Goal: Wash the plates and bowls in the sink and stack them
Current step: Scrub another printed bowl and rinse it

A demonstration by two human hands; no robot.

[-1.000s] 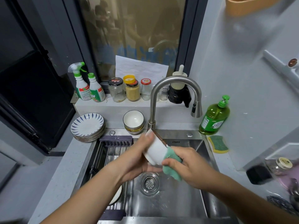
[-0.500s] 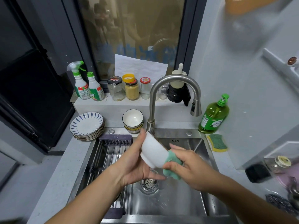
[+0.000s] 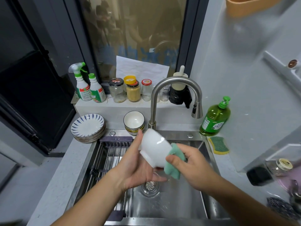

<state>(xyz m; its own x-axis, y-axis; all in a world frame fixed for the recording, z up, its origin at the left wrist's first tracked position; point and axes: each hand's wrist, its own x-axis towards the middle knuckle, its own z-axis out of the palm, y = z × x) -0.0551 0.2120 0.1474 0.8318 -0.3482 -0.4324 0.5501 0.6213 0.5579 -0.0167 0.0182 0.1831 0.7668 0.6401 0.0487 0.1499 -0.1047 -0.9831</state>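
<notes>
**Steel sink, one white bowl under the cloth**

Stainless steel fills the lower half of the head view: a deep sink set in a pale grey counter, with a round drain in its floor and a roll-up drying rack across its left part. Above the basin the person holds a white bowl tipped on its side, its outer wall toward the camera. The left hand grips it, thumb laid up along the near side and fingers curled beneath. The right hand pinches a folded green cloth between thumb and fingers and presses it against the bowl's lower right side.

On the counter behind the rack sits a stack of plates with blue leaf marks, and just beside it, to the right, stacked bowls stand upright, mouth up. A curved faucet rises behind the held bowl. To its right stand a green dish soap bottle and, nearer the sink's corner, a yellow and green sponge. Two spray bottles and several jars line the window ledge.
</notes>
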